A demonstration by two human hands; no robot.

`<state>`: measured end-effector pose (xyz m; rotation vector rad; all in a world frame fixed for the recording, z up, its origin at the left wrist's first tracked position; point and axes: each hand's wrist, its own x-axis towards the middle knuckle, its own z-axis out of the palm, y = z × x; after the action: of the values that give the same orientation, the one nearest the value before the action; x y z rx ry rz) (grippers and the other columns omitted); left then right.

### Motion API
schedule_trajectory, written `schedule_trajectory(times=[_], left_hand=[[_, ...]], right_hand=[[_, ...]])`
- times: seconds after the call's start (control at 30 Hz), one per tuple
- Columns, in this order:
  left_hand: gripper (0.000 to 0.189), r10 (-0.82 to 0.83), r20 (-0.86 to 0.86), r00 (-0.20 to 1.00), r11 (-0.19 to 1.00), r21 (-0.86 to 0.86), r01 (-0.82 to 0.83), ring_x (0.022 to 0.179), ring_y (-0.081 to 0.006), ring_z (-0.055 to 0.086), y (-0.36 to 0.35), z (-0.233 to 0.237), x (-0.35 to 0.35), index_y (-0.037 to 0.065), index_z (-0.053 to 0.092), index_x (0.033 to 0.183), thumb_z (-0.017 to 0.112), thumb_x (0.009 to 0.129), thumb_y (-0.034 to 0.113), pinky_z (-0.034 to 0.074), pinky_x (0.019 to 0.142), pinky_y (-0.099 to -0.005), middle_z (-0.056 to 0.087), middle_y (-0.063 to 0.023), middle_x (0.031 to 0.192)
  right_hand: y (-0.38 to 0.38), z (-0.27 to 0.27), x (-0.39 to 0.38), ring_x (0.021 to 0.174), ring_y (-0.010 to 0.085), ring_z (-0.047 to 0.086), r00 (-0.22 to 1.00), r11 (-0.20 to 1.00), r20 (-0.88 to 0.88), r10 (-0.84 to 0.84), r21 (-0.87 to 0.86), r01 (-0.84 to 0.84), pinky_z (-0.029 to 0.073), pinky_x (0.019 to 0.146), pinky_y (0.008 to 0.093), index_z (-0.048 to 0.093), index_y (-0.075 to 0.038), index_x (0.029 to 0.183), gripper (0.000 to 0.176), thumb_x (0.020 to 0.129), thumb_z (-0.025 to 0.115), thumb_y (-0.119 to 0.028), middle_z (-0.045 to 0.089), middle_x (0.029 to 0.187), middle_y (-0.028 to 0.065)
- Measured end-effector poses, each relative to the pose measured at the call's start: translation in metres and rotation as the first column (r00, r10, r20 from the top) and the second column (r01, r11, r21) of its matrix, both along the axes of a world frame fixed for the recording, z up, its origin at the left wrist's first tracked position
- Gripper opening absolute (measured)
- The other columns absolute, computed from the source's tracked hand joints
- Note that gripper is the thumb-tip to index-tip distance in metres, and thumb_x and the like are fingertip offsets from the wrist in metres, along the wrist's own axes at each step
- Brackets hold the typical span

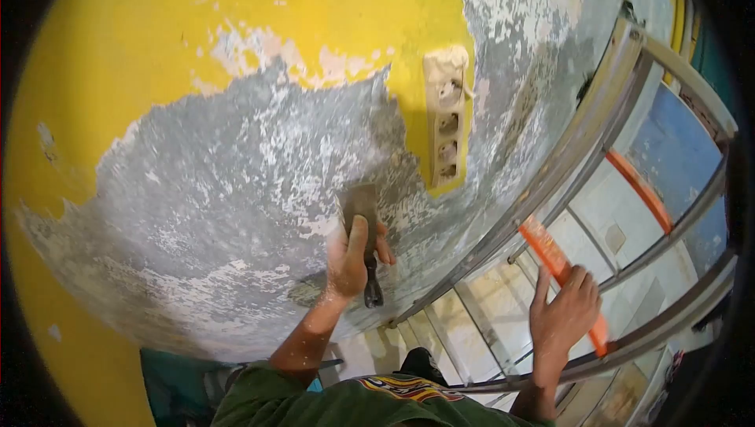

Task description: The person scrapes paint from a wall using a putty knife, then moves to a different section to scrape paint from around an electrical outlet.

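My left hand (346, 262) is closed round the dark handle of a putty knife (361, 199), thumb lying along it. The blade points up and overlaps the wall (236, 167), where rough grey shows below torn edges of yellow paint. Pale dust speckles the left forearm. On the right, my right hand (564, 313) grips an orange rung (548, 248) of a stepladder, its fingers wrapped over the bar.
A strip of wall sockets (447, 124), with a pale cover at its top, sits right of the putty knife. The stepladder (543, 179) fills the right side, with a second orange rung (641, 191) farther off. Light floor tiles (495, 305) show beneath it.
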<state>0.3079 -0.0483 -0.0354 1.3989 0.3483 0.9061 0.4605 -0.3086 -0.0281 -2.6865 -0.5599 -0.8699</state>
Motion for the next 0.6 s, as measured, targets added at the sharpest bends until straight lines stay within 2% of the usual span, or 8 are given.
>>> schedule_trajectory(times=[0.03, 0.13, 0.17, 0.23, 0.27, 0.37, 0.43, 0.6], left_hand=[[0.049, 0.039, -0.013, 0.999, 0.999, 0.037, -0.039, 0.052, -0.0203, 0.058, -0.001, 0.016, 0.006, -0.004, 0.056, 0.094, 0.038, 0.107, 0.039, 0.050, 0.055, -0.0333, 0.055, -0.0087, 0.058], [0.050, 0.073, -0.057, 0.996, 0.993, 0.100, -0.067, 0.054, -0.0203, 0.060, -0.001, 0.047, 0.016, -0.005, 0.056, 0.094, 0.037, 0.108, 0.038, 0.050, 0.055, -0.0330, 0.056, -0.0103, 0.059], [0.050, 0.073, -0.064, 0.995, 0.994, 0.085, -0.068, 0.054, -0.0206, 0.060, -0.003, 0.055, 0.018, -0.005, 0.056, 0.094, 0.036, 0.108, 0.038, 0.050, 0.055, -0.0334, 0.057, -0.0105, 0.059], [0.050, 0.068, -0.083, 0.994, 0.997, 0.053, -0.064, 0.053, -0.0212, 0.060, -0.009, 0.065, 0.018, -0.005, 0.057, 0.093, 0.036, 0.108, 0.037, 0.050, 0.054, -0.0342, 0.057, -0.0108, 0.059], [0.050, 0.079, -0.072, 0.994, 0.996, 0.045, -0.076, 0.055, -0.0210, 0.061, -0.012, 0.069, 0.018, -0.005, 0.057, 0.092, 0.037, 0.108, 0.037, 0.050, 0.056, -0.0339, 0.058, -0.0107, 0.060], [0.051, 0.135, -0.040, 0.990, 0.989, 0.074, -0.131, 0.061, -0.0202, 0.062, -0.020, 0.083, 0.022, -0.005, 0.059, 0.089, 0.038, 0.107, 0.038, 0.050, 0.061, -0.0327, 0.060, -0.0103, 0.063], [0.053, 0.205, -0.045, 0.978, 0.972, 0.123, -0.198, 0.066, -0.0190, 0.062, -0.028, 0.092, 0.032, -0.004, 0.060, 0.088, 0.038, 0.107, 0.040, 0.049, 0.066, -0.0317, 0.062, -0.0100, 0.067], [0.056, 0.308, -0.139, 0.941, 0.951, 0.057, -0.303, 0.071, -0.0186, 0.062, -0.028, 0.099, 0.057, -0.002, 0.061, 0.089, 0.039, 0.106, 0.046, 0.049, 0.070, -0.0323, 0.066, -0.0129, 0.076]], right_hand=[[-0.003, 0.005, -0.001, 0.086, 0.0379, 0.056, 0.995, 1.000, -0.101, 0.006, -0.020, -0.009, 0.042, 0.078, 0.0455, 0.055, 0.000, 0.095, 0.046, 0.093, 0.059, -0.046, 0.055, 0.086, 0.0185], [-0.006, 0.011, 0.002, 0.096, 0.0395, 0.059, 0.988, 0.989, -0.062, 0.141, 0.061, -0.137, 0.045, 0.087, 0.0457, 0.058, 0.004, 0.111, 0.040, 0.092, 0.064, -0.030, 0.061, 0.096, 0.0205], [-0.004, 0.020, 0.002, 0.099, 0.0391, 0.059, 0.953, 0.936, -0.058, 0.299, 0.214, -0.281, 0.045, 0.090, 0.0450, 0.057, 0.005, 0.114, 0.038, 0.092, 0.064, -0.025, 0.062, 0.099, 0.0203], [0.004, 0.038, -0.007, 0.105, 0.0384, 0.060, 0.819, 0.709, 0.006, 0.573, 0.497, -0.500, 0.044, 0.096, 0.0436, 0.056, 0.006, 0.121, 0.038, 0.090, 0.064, -0.014, 0.063, 0.104, 0.0198], [0.011, 0.040, -0.014, 0.109, 0.0362, 0.060, 0.766, 0.548, 0.024, 0.642, 0.684, -0.481, 0.043, 0.100, 0.0416, 0.057, 0.005, 0.116, 0.030, 0.087, 0.061, -0.003, 0.065, 0.106, 0.0174], [0.033, 0.023, -0.013, 0.110, 0.0304, 0.060, 0.454, 0.242, 0.030, 0.890, 0.815, -0.527, 0.044, 0.098, 0.0401, 0.057, 0.004, 0.110, 0.021, 0.091, 0.059, -0.004, 0.065, 0.108, 0.0173], [0.072, 0.014, -0.014, 0.089, 0.0255, 0.066, 0.212, 0.222, -0.145, 0.967, 0.885, -0.410, 0.052, 0.082, 0.0360, 0.056, 0.003, 0.108, 0.022, 0.093, 0.064, -0.011, 0.066, 0.094, 0.0173], [0.153, 0.042, -0.025, 0.069, 0.0166, 0.061, -0.335, -0.011, -0.051, 0.941, 0.983, -0.182, 0.050, 0.064, 0.0310, 0.051, 0.001, 0.112, 0.028, 0.106, 0.045, -0.026, 0.061, 0.080, 0.0095]])
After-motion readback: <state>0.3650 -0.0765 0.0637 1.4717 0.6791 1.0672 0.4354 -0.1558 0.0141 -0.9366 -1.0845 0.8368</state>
